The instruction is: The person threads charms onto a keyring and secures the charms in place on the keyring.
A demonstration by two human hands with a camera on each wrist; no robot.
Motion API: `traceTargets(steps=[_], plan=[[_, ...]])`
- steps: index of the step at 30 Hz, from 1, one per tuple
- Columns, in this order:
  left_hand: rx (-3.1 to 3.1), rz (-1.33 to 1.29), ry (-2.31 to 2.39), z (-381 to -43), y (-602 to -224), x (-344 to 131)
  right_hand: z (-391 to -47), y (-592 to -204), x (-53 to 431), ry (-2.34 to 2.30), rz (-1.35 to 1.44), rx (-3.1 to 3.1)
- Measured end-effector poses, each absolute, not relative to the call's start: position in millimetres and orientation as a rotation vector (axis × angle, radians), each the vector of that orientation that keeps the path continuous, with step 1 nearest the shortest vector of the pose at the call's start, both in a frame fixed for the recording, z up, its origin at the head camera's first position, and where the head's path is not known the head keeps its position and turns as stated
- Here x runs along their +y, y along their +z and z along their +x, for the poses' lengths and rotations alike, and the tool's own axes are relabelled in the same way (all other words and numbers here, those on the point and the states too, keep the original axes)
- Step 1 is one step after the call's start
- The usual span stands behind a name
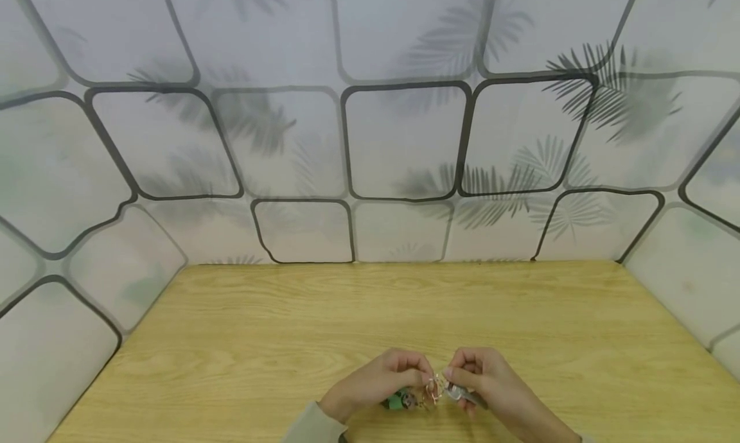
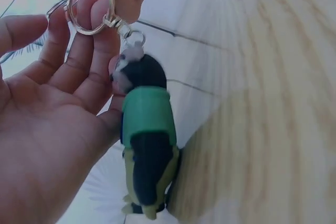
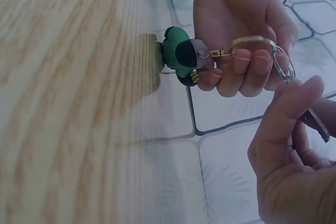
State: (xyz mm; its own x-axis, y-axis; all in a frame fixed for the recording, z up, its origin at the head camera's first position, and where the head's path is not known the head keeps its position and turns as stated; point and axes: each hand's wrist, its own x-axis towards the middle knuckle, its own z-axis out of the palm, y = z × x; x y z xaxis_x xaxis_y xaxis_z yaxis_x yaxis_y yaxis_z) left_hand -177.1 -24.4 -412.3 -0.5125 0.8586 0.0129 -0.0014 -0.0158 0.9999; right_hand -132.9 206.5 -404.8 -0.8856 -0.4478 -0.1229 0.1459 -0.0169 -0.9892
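My left hand (image 1: 376, 379) holds a keychain by its rings, thumb and fingers curled at the thin split ring (image 3: 292, 69). A thicker metal ring (image 2: 111, 3) sits around its fingertips. From that ring, on a swivel clasp (image 2: 124, 29), hangs a small figure charm (image 2: 149, 114) with a black head, a green top and dark and yellowish lower parts. Its lower end is close to the tabletop. My right hand (image 1: 491, 379) pinches a small, slim silvery metal piece (image 3: 317, 125) right at the split ring; fingers hide much of it, and I cannot tell its kind.
Both hands are low over the front of a light wood-grain table (image 1: 277, 314). Pale panels (image 1: 399, 141) with dark rounded outlines and leaf prints stand at the back and on both sides.
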Motion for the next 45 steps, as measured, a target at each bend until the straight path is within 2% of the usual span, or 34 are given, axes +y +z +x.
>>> traceTargets(steps=[13, 25, 35, 45], plan=[[1.582, 0.914, 1.694, -180, -414, -26, -134, -400, 207, -1.986, -0.198, 1.883], [1.913, 0.863, 1.759, -172, -406, -16, -136, -402, 209, -1.975, -0.199, 1.937], [2.142, 1.036, 1.643, -165, -403, -11, -134, -404, 205, -1.892, -0.242, 2.109], [2.652, 1.237, 1.208, -152, -397, -1, -131, -404, 199, -1.804, -0.272, 2.261]])
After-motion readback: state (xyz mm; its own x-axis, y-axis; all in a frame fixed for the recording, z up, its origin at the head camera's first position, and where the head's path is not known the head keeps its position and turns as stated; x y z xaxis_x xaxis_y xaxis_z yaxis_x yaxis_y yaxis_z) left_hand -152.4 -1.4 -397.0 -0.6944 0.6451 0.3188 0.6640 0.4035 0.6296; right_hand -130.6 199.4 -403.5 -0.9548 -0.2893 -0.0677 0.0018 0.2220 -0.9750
